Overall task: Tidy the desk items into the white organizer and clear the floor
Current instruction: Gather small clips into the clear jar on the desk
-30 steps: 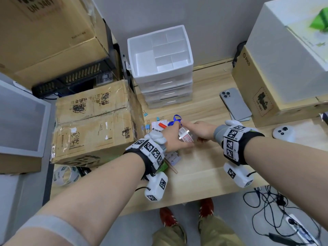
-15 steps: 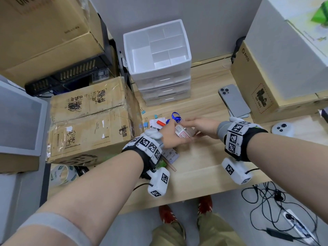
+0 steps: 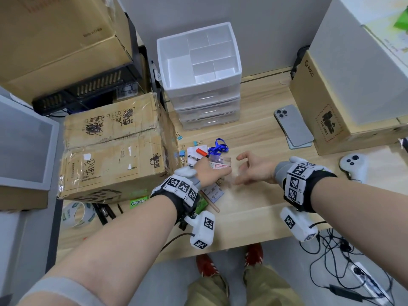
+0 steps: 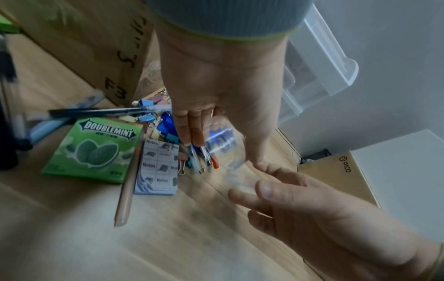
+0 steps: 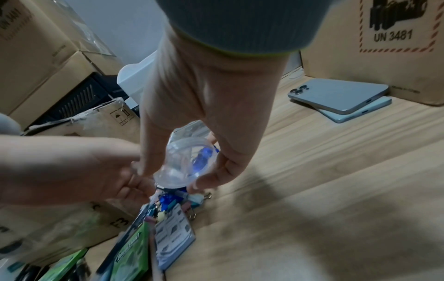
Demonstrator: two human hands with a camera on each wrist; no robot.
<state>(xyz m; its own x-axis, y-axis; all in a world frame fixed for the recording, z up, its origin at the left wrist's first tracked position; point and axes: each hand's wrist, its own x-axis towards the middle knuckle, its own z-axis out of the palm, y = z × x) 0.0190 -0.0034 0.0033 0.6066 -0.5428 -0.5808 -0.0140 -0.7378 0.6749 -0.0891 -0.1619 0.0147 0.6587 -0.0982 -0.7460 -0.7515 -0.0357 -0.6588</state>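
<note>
The white organizer point(image 3: 203, 90), open compartments on top and drawers below, stands at the back of the desk. My left hand point(image 3: 209, 173) grips a small clear jar point(image 3: 220, 166) with a white-and-red label, low over the clutter. My right hand point(image 3: 237, 170) is a little to its right. In the right wrist view it point(image 5: 173, 175) pinches a clear round lid point(image 5: 185, 161) between thumb and fingers. Under the hands lie a green Doublemint box point(image 4: 96, 148), a notes pad point(image 4: 158, 167), a wooden pencil point(image 4: 127, 190), binder clips point(image 3: 182, 154), a blue lanyard point(image 3: 217, 147) and pens point(image 4: 96, 112).
A taped cardboard box point(image 3: 114, 146) crowds the desk's left side. Two stacked phones point(image 3: 293, 125) lie beside a PICO carton point(image 3: 331, 115) on the right, with a white controller point(image 3: 353, 164) nearer. A tape roll point(image 3: 77, 214) sits front left. Cables and a power strip point(image 3: 362, 272) lie on the floor.
Both hands were together on the jar. My right hand has now drawn off to the right with the clear lid, while the left keeps hold of the jar.
</note>
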